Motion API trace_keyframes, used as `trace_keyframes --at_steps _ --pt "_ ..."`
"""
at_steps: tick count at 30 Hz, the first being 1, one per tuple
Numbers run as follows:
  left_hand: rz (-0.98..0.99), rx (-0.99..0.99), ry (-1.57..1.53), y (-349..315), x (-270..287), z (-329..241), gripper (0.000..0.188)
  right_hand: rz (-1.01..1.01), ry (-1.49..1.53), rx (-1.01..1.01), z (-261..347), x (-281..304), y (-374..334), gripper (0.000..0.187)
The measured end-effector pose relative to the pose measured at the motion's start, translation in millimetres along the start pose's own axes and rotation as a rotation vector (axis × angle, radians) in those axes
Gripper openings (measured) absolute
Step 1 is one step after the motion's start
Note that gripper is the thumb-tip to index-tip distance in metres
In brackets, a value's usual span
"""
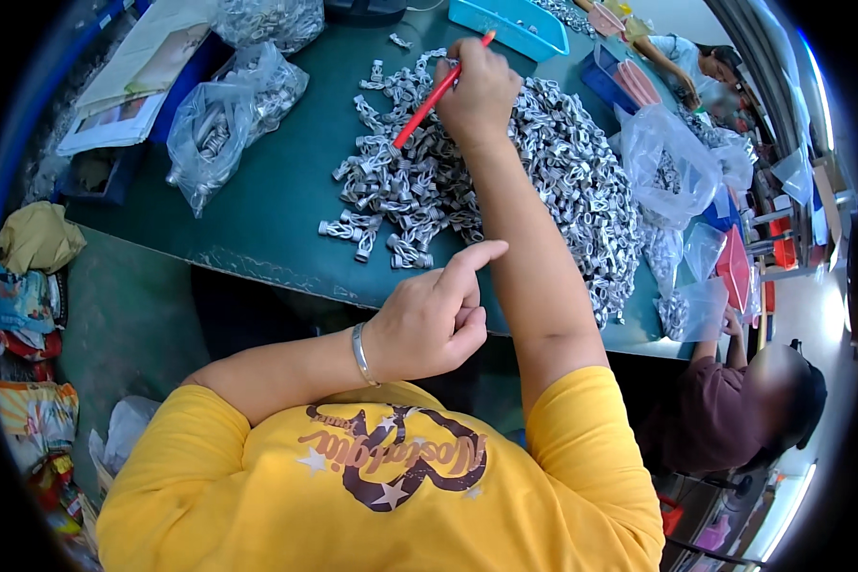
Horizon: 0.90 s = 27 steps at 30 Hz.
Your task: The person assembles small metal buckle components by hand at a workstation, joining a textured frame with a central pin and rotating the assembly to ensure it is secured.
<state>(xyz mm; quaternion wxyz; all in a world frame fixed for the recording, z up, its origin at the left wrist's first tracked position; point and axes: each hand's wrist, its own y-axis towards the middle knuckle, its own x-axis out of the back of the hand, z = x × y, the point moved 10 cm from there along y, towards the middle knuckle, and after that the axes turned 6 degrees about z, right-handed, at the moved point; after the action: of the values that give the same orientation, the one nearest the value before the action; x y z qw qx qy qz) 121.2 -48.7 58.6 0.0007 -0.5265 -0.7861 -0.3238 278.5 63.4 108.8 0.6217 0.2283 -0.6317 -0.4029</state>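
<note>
My right hand (480, 93) is closed round a red pen-like stick (419, 119) with an orange end. It reaches over a broad heap of small silver metal parts (572, 181), each with a looped end. The stick's lower end points down at the looser parts on the heap's left side. Nearer my body, my left hand (419, 324) hovers by the table's front edge, beside my right forearm. Its index finger is stretched out and the other fingers are curled; nothing shows in it. A few parts (353, 229) lie loose on the green table (267, 238) in front of it.
Clear bags of metal parts (224, 124) lie at the left, beside a blue bin with papers (133, 91). A turquoise tray (510, 27) stands at the far side. More plastic bags (672, 162) crowd the right. Two other people (734, 410) sit along the right.
</note>
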Motion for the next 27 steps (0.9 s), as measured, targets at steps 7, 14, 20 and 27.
trace_keyframes --at_steps 7,14,20,27 --pt "-0.028 0.004 0.052 17.3 6.1 19.6 0.069 0.142 -0.05 -0.014 -0.5 -23.0 -8.2 0.012" --pt "0.008 0.008 0.084 20.0 -4.0 21.0 0.06 0.235 -0.026 -0.037 3.7 -30.9 -8.4 0.012" --pt "-0.035 0.016 0.094 25.1 -0.4 16.1 0.06 0.176 -0.05 -0.03 1.5 -24.7 -8.4 0.006" --pt "-0.005 0.021 0.103 23.2 -3.2 14.4 0.056 0.191 -0.034 -0.03 1.1 -26.2 -7.9 0.006"
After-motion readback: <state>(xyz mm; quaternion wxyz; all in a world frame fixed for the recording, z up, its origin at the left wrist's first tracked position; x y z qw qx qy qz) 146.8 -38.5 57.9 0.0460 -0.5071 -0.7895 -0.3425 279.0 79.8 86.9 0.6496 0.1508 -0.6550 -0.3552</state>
